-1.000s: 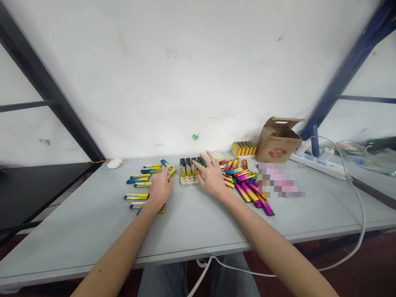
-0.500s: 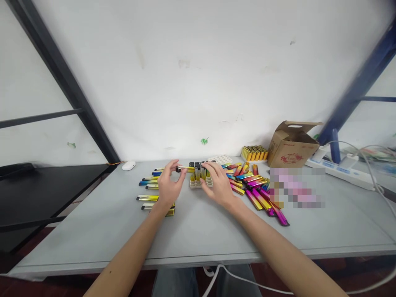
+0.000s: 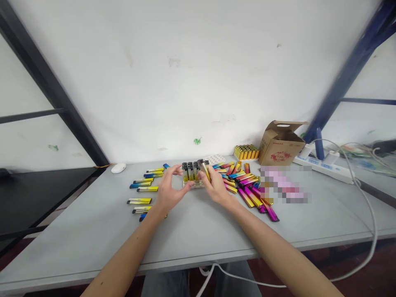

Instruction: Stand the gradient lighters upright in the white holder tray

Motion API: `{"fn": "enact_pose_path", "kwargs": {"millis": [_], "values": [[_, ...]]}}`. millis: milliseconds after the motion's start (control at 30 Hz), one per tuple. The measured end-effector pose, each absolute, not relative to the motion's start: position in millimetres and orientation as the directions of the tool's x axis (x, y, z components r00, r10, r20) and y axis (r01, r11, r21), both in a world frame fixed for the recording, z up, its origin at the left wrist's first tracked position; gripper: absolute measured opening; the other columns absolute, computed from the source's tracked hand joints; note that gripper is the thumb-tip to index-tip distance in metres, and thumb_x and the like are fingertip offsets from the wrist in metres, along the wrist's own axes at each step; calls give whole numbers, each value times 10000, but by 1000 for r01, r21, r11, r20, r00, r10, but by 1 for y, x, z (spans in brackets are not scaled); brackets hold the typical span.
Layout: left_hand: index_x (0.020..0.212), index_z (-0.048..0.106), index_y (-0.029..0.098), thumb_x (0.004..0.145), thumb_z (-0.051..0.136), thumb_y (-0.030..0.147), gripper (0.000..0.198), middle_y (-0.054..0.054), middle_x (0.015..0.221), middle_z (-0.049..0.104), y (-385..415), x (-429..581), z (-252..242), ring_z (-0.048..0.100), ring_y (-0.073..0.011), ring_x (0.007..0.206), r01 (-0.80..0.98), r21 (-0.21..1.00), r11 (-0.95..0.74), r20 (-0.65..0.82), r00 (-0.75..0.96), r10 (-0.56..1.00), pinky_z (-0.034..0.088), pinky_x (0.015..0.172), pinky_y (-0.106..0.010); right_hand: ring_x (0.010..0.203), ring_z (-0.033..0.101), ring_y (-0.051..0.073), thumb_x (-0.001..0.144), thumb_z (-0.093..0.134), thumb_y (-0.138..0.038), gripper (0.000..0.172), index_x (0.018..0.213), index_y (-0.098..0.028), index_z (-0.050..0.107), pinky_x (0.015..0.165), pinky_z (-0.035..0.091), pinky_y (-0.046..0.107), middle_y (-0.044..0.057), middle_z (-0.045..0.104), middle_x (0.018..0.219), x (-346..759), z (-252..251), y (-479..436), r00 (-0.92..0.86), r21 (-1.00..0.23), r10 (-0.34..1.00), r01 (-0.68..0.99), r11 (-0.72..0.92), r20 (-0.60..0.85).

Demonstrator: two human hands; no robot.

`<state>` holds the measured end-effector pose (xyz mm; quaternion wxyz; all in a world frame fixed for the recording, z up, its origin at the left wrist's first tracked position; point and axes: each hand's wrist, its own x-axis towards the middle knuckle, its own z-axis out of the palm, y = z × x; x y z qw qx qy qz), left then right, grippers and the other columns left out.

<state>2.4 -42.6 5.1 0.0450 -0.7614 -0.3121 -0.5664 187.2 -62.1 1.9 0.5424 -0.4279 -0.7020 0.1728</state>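
A small white tray [image 3: 192,185] near the table's middle holds several upright lighters [image 3: 190,170] with yellow bodies and black tops. My right hand [image 3: 216,187] is closed round a yellow lighter [image 3: 205,169], held tilted over the tray's right side. My left hand [image 3: 168,189] hovers at the tray's left edge with fingers curled and apart, nothing in them. To the left lie several yellow-and-blue lighters [image 3: 147,188] on the grey table [image 3: 93,231].
A heap of pink, purple and gold lighters [image 3: 247,185] lies right of the tray. Behind it stand an empty white tray [image 3: 215,158], a block of yellow lighters [image 3: 246,151] and an open cardboard box [image 3: 281,143]. A power strip [image 3: 324,168] with cables, and a white mouse [image 3: 118,167].
The lighter that my left hand lifted from the left group has passed to my right hand, which now holds it tilted over the tray. My left hand is now empty.
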Motion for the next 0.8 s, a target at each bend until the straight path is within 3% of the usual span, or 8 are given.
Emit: {"fn": "enact_pose_path", "kwargs": {"millis": [100, 200, 267, 400, 533, 633, 800], "values": [[1188, 541, 191, 860, 656, 314, 369, -46, 943, 634, -38, -2, 5, 635, -169, 839, 558, 303, -773, 883, 139, 447, 534, 811, -329, 744, 630, 169, 948, 442, -453, 240, 914, -224, 506, 694, 484, 304, 25, 668, 842, 186, 7, -57, 123, -855, 847, 65, 514, 518], [1106, 577, 184, 903, 577, 270, 220, -52, 931, 630, -34, -5, 1, 616, -173, 851, 572, 306, -761, 879, 138, 457, 518, 806, -321, 715, 648, 159, 862, 569, -439, 245, 970, -236, 484, 660, 501, 289, 7, 687, 850, 188, 11, -50, 173, -878, 914, -258, 403, 368], [1063, 591, 182, 916, 546, 257, 171, -55, 930, 633, -32, -6, -1, 610, -180, 876, 575, 314, -755, 874, 135, 466, 508, 815, -321, 666, 652, 164, 798, 623, -375, 246, 957, -230, 504, 654, 510, 293, -26, 667, 717, 191, 12, -47, 148, -873, 951, -378, 307, 270], [1015, 607, 180, 934, 501, 248, 150, -59, 945, 643, -30, -8, -2, 606, -186, 898, 575, 348, -741, 860, 118, 496, 494, 823, -318, 602, 658, 186, 761, 548, -280, 164, 897, -194, 578, 641, 523, 303, -51, 558, 486, 201, 14, -46, 24, -830, 994, -549, 99, 103], [994, 615, 186, 948, 462, 242, 169, -55, 947, 646, -31, -9, -2, 603, -184, 900, 569, 362, -738, 850, 123, 512, 486, 824, -314, 730, 701, 165, 729, 556, -170, 117, 843, -192, 571, 665, 543, 270, 21, 720, 768, 209, 17, -48, -123, -745, 992, -662, -76, 9], [982, 614, 194, 957, 437, 250, 187, -50, 939, 647, -29, -11, -3, 601, -185, 904, 578, 376, -724, 837, 124, 533, 482, 830, -316, 867, 712, 170, 732, 615, -113, 219, 931, -199, 586, 703, 556, 263, 28, 732, 982, 213, 18, -47, -190, -725, 982, -679, -117, 20], [982, 611, 195, 943, 444, 291, 197, -63, 974, 644, -17, -15, -13, 593, -224, 972, 687, 423, -591, 736, 120, 666, 476, 878, -360, 864, 699, 158, 713, 641, -56, 318, 986, -210, 590, 703, 548, 262, 13, 714, 1003, 219, 14, -44, -238, -711, 971, -685, -160, 10]]}}
